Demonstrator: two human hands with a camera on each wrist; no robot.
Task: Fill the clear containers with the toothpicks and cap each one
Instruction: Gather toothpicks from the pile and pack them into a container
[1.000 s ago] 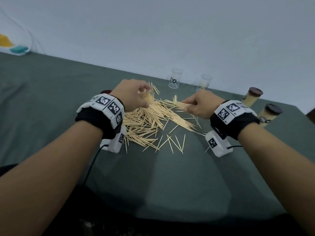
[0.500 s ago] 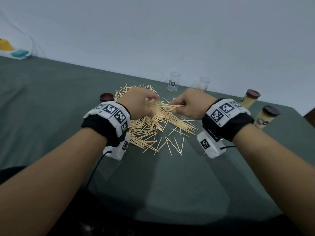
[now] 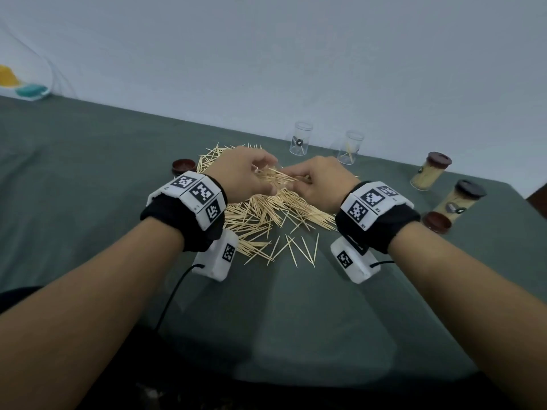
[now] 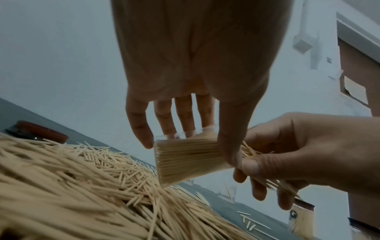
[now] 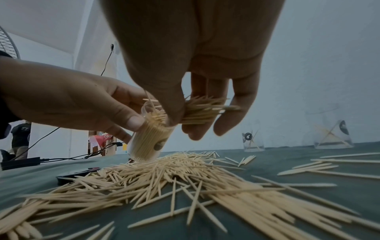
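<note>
The left hand point(image 3: 242, 173) and right hand point(image 3: 318, 182) have come together over the toothpick pile point(image 3: 266, 214); a second ago the right hand was lower, at the pile's right side, picking up sticks, so the work has passed from gathering to loading. The left hand grips a clear container point(image 4: 185, 159) between thumb and fingers, tilted, with its open mouth turned toward the right hand and its base just above the pile. The container already looks nearly full of aligned toothpicks. The right hand pinches a bundle of toothpicks point(image 5: 202, 112) between thumb and fingers, with the bundle's tips at the container mouth, some already entering. Both items therefore sit at the fingertips, not deep in the palms. Two more clear containers point(image 3: 300, 139) stand near the far edge of the table point(image 3: 88, 173), almost empty. Two capped, filled containers point(image 3: 429, 176) stand at the right. One loose brown cap point(image 3: 183, 166) lies left of the pile; another loose cap point(image 3: 437, 221) lies by the right wrist. Judged from this, capping the held container comes soon.
</note>
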